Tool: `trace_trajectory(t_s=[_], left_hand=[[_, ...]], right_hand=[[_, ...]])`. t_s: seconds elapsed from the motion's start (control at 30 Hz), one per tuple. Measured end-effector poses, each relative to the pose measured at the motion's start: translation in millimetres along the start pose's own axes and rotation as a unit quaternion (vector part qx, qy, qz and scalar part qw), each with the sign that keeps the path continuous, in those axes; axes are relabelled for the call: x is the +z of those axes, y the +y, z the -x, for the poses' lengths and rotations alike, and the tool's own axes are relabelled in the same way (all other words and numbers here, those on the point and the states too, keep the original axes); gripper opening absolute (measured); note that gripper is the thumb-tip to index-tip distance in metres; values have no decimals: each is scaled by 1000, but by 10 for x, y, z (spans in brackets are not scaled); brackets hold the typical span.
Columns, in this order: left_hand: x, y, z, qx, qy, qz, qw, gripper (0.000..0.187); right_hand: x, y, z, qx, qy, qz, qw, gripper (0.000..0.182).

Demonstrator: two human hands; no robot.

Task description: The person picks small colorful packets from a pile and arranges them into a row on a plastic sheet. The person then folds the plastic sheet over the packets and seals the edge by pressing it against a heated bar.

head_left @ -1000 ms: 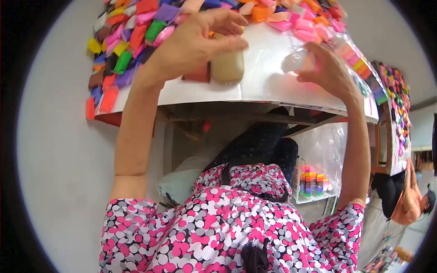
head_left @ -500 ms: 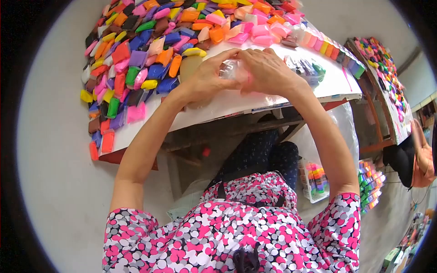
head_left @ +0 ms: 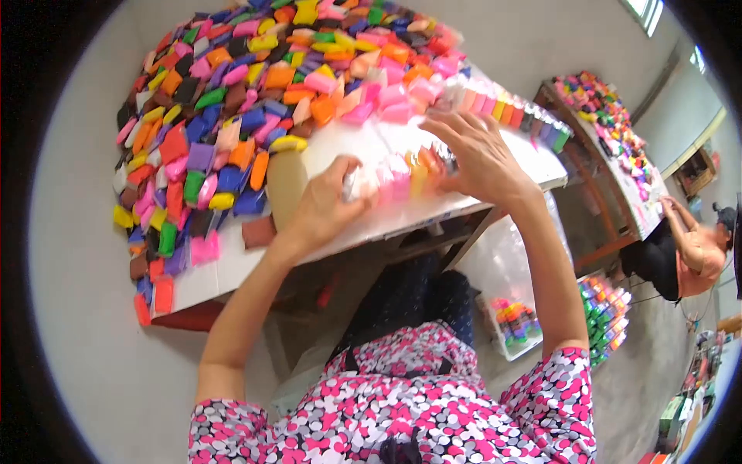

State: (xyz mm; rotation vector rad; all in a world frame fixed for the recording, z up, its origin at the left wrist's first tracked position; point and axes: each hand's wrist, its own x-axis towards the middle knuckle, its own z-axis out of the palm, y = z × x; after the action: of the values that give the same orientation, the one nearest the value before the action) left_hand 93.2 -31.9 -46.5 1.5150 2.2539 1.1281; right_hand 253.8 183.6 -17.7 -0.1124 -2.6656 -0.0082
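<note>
A clear bag of pink, yellow and orange pieces (head_left: 402, 175), blurred by motion, lies on the white tabletop (head_left: 325, 151) between my hands. My left hand (head_left: 328, 203) is at the bag's left end, its thumb and fingers apart around the clear plastic. Over the right end, my right hand (head_left: 479, 158) has its fingers spread. A beige round-ended sheet (head_left: 286, 182) lies beside my left hand. Many wrapped coloured clay pieces (head_left: 201, 157) cover the table's left and far parts.
A row of coloured packs (head_left: 510, 116) lines the table's right side. Below it stands a white basket (head_left: 512, 340) of coloured packs, near stacked packs (head_left: 607, 313) on the floor. At the right, a person (head_left: 692, 251) sits by another table (head_left: 645, 205) with coloured pieces.
My hands have moved apart, and the bag between them now shows its coloured pieces. The camera view has shifted, bringing more of the other person into sight.
</note>
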Motion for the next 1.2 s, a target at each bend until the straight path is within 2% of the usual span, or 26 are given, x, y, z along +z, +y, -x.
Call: trace_trajectory(t_s=[0.07,0.13,0.2,0.23,0.33,0.37,0.47,0.5,0.6,0.63,0.73,0.93,0.97,1.07,1.17,1.2], left_hand=[[84,52,61,-28,15,45,998,53],[191,29,119,-39,32,91,995,54],[301,-26,132,-27,56,139,988,55],[317,7,141,-39,64,135,988,56],[382,12,152,-101,76,204,971,58],[377,33,166,-114,72,199,971,55],[409,-27,256,-34,109,204,972,56],[316,-31,308,-44,58,226,971,65],[126,-24,390,-54,-20,209,976,71],[81,61,391,-69,-30,194,978,69],[166,59,362,-65,20,155,986,62],[179,87,344,-90,15,155,984,49],[211,65,339,-91,24,161,982,49],[283,3,317,-136,23,282,949,53],[298,80,277,-92,49,249,963,58],[310,127,238,-87,48,298,949,60]], right_hand=[[-110,157,110,71,-46,16,996,84],[-76,330,188,81,-87,37,992,83],[-64,433,198,98,-130,-11,987,82],[-92,462,188,106,-131,-14,986,73],[-88,590,246,117,-125,-59,984,71],[-118,629,261,140,-141,-83,977,77],[-122,799,402,159,-65,-161,972,84],[-167,838,423,208,-98,-208,951,95],[-184,926,550,278,-109,-292,909,98],[-124,975,594,271,-98,-332,898,100],[-13,978,595,263,-78,-373,886,102],[14,1045,564,262,-98,-353,893,84],[5,1055,572,269,-92,-385,878,75],[-43,1048,558,257,-107,-390,878,67],[43,1133,664,301,-127,-410,851,59],[74,1161,710,303,-114,-422,847,57]])
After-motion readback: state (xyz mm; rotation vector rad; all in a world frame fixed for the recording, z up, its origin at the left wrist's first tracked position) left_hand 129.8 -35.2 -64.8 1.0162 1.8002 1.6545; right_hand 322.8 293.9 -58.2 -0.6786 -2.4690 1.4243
